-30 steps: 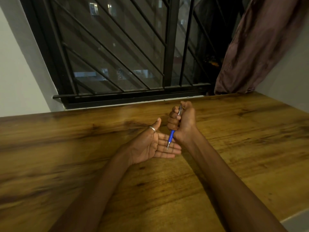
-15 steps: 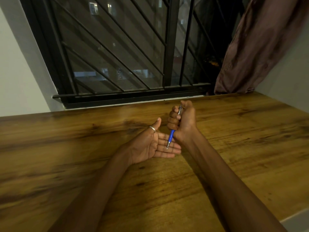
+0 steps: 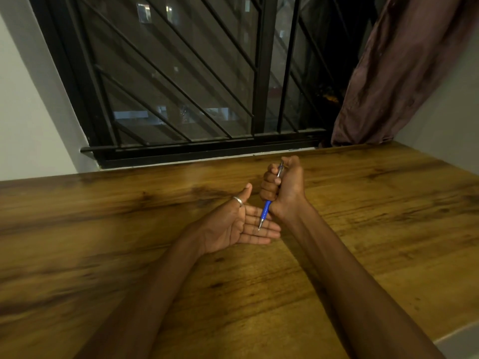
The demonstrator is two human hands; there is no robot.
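Observation:
My right hand (image 3: 283,187) grips a blue pen (image 3: 265,213) in a fist, thumb on top at its upper end. The pen points down with its metal tip just over the fingers of my left hand (image 3: 234,225). That left hand lies palm up with straight fingers on the wooden table (image 3: 103,255), a silver ring on its thumb. Whether the tip touches the fingers I cannot tell. Most of the pen's upper barrel is hidden inside the fist.
A black barred window (image 3: 181,86) runs along the table's far edge. A brown curtain (image 3: 404,68) hangs at the back right. White walls stand to the left and right. The table's near right corner (image 3: 456,335) shows at the bottom right.

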